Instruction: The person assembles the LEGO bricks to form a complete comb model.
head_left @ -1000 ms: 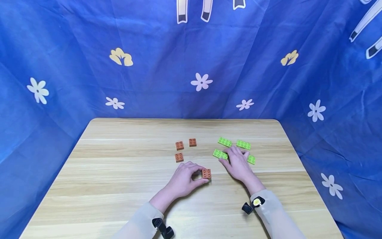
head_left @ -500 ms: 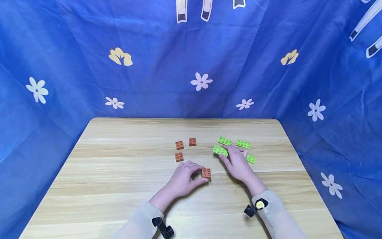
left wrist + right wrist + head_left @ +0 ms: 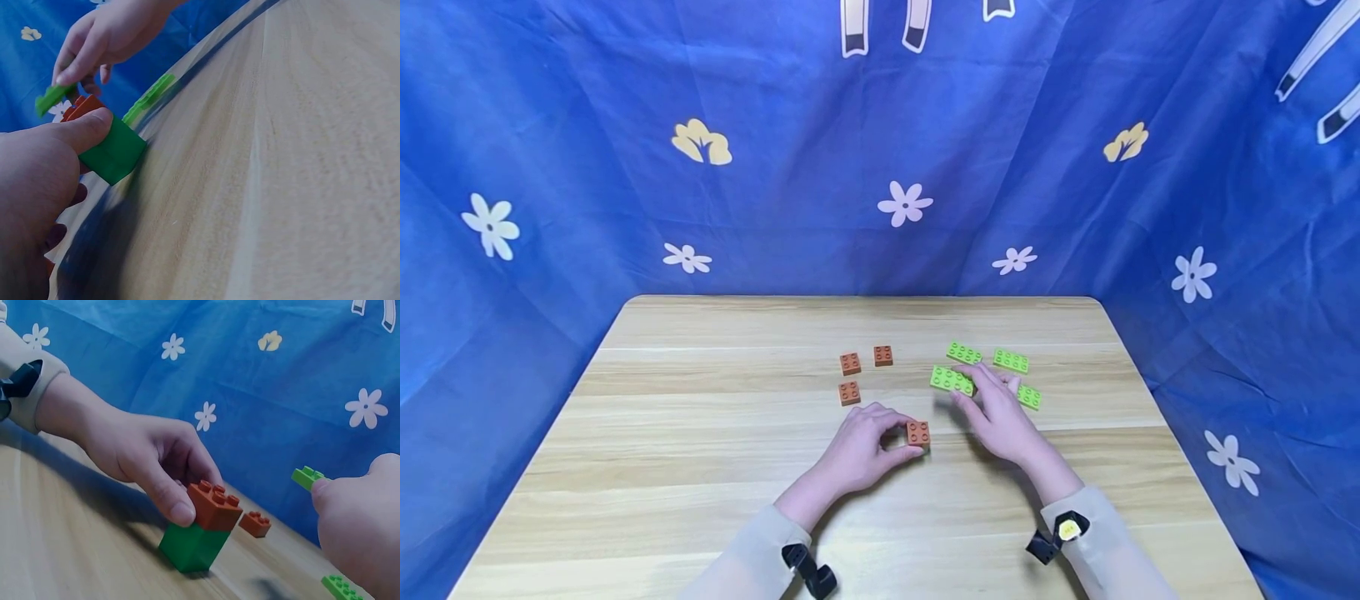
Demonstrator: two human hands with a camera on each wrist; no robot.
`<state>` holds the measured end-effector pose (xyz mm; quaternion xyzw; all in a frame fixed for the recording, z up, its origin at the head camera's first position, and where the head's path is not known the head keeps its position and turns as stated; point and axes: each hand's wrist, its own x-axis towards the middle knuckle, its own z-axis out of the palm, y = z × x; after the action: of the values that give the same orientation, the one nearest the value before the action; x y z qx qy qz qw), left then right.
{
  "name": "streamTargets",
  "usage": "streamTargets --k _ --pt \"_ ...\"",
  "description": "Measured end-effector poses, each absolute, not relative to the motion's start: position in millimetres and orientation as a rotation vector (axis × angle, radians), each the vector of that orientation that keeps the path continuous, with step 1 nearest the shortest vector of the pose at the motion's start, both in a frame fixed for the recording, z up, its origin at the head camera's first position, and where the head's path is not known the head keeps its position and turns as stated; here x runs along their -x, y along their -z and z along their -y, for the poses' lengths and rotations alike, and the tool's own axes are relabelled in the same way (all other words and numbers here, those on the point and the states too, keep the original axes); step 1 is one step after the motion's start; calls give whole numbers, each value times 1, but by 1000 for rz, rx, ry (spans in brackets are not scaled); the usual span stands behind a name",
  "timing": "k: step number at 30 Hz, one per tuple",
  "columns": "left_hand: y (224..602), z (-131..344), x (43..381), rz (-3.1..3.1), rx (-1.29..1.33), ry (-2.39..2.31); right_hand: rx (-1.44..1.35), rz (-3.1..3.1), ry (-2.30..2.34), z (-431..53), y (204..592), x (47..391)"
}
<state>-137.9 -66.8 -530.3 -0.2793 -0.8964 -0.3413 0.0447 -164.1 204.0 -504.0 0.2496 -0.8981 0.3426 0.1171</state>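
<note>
Near the middle of the table my left hand [image 3: 865,450] pinches a small stack between thumb and fingers. Its top is a reddish-brown toy building brick [image 3: 918,433] with studs; under that is a taller dark green block [image 3: 195,547], which the right wrist view shows standing on the table. My right hand [image 3: 1003,421] pinches a long light green building brick [image 3: 951,380] by its right end. That brick is held up off the table, behind and slightly right of the stack, casting a shadow below.
Three loose brown bricks [image 3: 849,393] lie behind my left hand. Flat light green bricks [image 3: 1011,360] lie beyond and beside my right hand, one partly hidden by its fingers. A blue patterned cloth [image 3: 805,242] hangs behind the wooden table [image 3: 662,467].
My right hand has lifted the light green brick off the table and drawn it slightly toward the person. My left hand and the stack have stayed in place.
</note>
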Motion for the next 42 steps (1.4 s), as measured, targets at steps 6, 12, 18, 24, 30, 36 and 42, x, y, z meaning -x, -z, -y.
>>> streamTargets --k 6,12,18,24,30,36,42 --pt "529 67 138 2728 854 1053 -820 2610 -1041 -201 496 153" --pt "530 66 138 2728 856 1056 -874 2627 -1063 -195 495 143" --pt "530 66 138 2737 852 1054 -908 2650 -1057 -188 498 134" --pt "531 66 138 2730 852 1068 -949 2681 -1030 -184 508 129" --pt "532 66 138 2722 859 1056 -971 2675 -1026 -182 512 125" --pt "533 66 139 2719 861 1062 -985 2671 -1005 -183 514 124" --pt "533 66 139 2713 858 1070 -1004 2701 -1014 -183 515 123"
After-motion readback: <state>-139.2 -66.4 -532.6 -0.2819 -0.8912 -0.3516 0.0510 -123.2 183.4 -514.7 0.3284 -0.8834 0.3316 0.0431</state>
